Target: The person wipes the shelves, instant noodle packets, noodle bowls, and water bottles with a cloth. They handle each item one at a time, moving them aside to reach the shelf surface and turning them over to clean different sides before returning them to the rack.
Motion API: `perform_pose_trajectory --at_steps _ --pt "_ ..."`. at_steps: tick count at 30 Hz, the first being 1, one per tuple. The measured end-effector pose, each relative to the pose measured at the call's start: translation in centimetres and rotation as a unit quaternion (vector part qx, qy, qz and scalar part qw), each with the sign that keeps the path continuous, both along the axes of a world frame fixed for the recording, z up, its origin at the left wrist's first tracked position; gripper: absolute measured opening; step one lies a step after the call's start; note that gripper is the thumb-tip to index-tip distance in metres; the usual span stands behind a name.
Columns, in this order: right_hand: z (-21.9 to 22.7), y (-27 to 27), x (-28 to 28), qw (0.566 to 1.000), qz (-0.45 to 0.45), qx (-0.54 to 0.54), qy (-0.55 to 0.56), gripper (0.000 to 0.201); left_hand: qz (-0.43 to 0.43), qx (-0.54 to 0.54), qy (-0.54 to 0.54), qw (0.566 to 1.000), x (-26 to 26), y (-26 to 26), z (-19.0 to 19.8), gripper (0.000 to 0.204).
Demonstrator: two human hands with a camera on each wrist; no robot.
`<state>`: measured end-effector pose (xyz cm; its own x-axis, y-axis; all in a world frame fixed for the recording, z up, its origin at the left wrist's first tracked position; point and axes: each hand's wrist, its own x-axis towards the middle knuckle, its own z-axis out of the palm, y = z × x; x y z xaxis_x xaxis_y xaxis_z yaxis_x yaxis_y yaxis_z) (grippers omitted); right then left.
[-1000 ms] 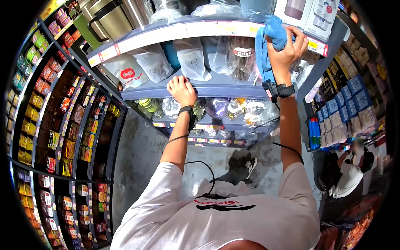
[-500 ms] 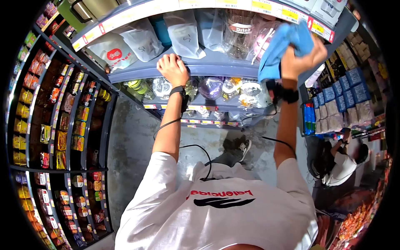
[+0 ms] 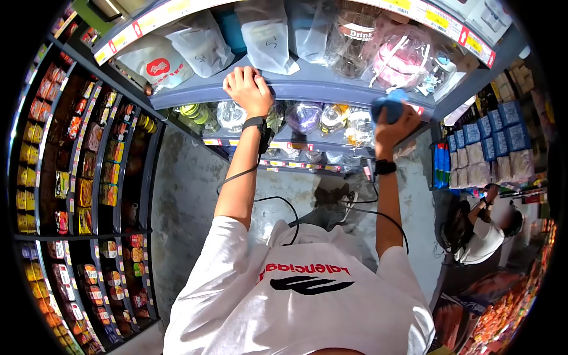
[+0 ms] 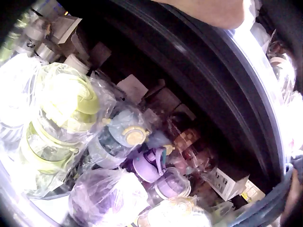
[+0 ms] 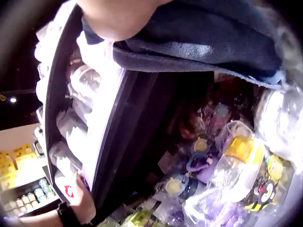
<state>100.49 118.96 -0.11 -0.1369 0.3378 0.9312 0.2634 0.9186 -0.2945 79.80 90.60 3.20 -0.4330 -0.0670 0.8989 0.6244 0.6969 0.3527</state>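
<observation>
My right hand (image 3: 397, 127) grips a bunched blue cloth (image 3: 387, 105) at the right end of the middle shelf's front edge (image 3: 319, 92). In the right wrist view the cloth (image 5: 189, 54) hangs dark and folded against that edge, with part of the hand above it. Farther left, my left hand (image 3: 248, 90) holds the same edge with bent fingers. Just behind it on the shelf stand bottles in frosted bags (image 3: 263, 38). Near the cloth is a pink item in clear wrap (image 3: 399, 59).
Wrapped cups and bottles, one of them purple (image 3: 305, 117), fill the lower shelf. A price-label strip (image 3: 438, 18) runs along the shelf above. Packaged food racks (image 3: 83, 171) stand left. Cables (image 3: 284, 204) hang from both wrists. Another person (image 3: 482, 236) is at the right.
My right hand has brought the cloth down from the upper shelf's label strip to the middle shelf's front edge. My left hand stays on that edge, while the head view has shifted.
</observation>
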Motion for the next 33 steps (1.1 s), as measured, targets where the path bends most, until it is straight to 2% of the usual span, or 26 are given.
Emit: perform_pose_trajectory --at_steps 1,3,5,7,8,9,14,15,17,18,19,22,23,25,26,28,31,32,33 --pt "-0.2 -1.4 -1.0 1.0 0.015 0.026 0.002 0.048 0.001 0.001 0.015 1.0 -0.1 0.0 0.1 0.007" --pt "-0.6 -5.9 -3.4 0.998 0.067 0.011 -0.015 0.054 0.001 0.002 0.016 1.0 -0.1 0.0 0.0 0.007" --pt "0.0 -8.0 -4.1 0.994 0.11 -0.025 -0.014 0.059 -0.007 0.0 0.012 1.0 -0.2 -0.1 0.0 0.007" --pt "0.9 -11.7 -4.9 0.988 0.122 -0.06 -0.075 0.061 0.003 -0.006 0.011 1.0 0.0 0.0 0.1 0.007" --pt "0.9 -14.3 -6.4 0.979 0.179 -0.043 -0.091 0.062 0.002 -0.011 0.002 1.0 0.1 -0.1 0.0 0.007" --pt "1.0 -15.6 -7.3 0.969 0.221 -0.028 -0.104 0.062 0.021 -0.013 0.009 1.0 0.0 0.3 -0.2 0.007" --pt "1.9 -18.5 -8.8 0.957 0.276 -0.013 -0.086 0.057 0.006 -0.024 0.013 1.0 -0.3 -0.4 -0.5 0.01" --pt "1.3 -17.4 -8.6 0.959 0.264 0.022 -0.097 0.054 0.003 -0.02 0.006 1.0 0.0 -0.1 -0.1 0.01" --pt "1.4 -16.5 -7.8 0.965 0.252 0.017 -0.073 0.051 0.009 -0.012 0.021 1.0 0.0 0.3 0.3 0.009" --pt "1.0 -15.0 -7.1 0.975 0.208 0.018 -0.072 0.052 0.006 -0.012 0.016 1.0 0.0 0.3 0.3 0.008" --pt "1.0 -13.2 -5.9 0.981 0.171 0.001 -0.09 0.055 0.007 -0.015 0.008 1.0 0.2 0.0 0.1 0.007" --pt "-0.2 -6.2 -2.3 0.994 0.106 0.007 -0.034 0.061 -0.003 -0.019 -0.002 1.0 0.4 -0.1 0.4 0.004" --pt "-1.7 -4.0 -1.3 0.997 0.05 -0.051 -0.038 0.058 0.001 -0.021 -0.002 1.0 0.3 -0.1 0.2 0.005" --pt "-2.2 0.9 0.6 0.999 0.037 -0.013 -0.007 0.054 0.006 -0.016 -0.014 1.0 0.5 -0.1 0.4 0.005" --pt "-1.8 1.8 1.2 0.999 0.018 -0.032 0.005 0.052 0.011 -0.017 -0.018 1.0 0.6 -0.1 0.6 0.006" --pt "-2.0 2.3 1.5 0.999 -0.013 -0.043 0.019 0.049 0.004 -0.013 -0.012 1.0 0.4 -0.2 0.5 0.009" --pt "-1.4 0.0 0.4 0.997 -0.055 -0.044 0.033 0.047 -0.006 0.002 -0.013 1.0 0.4 -0.1 0.5 0.009" --pt "-1.6 -0.9 -0.1 0.997 -0.053 -0.043 0.017 0.047 -0.002 0.001 -0.014 1.0 0.4 -0.1 0.6 0.009" --pt "-2.0 -1.8 -0.8 0.999 0.002 -0.037 0.022 0.049 0.0 0.0 -0.016 1.0 0.5 -0.1 0.5 0.008"
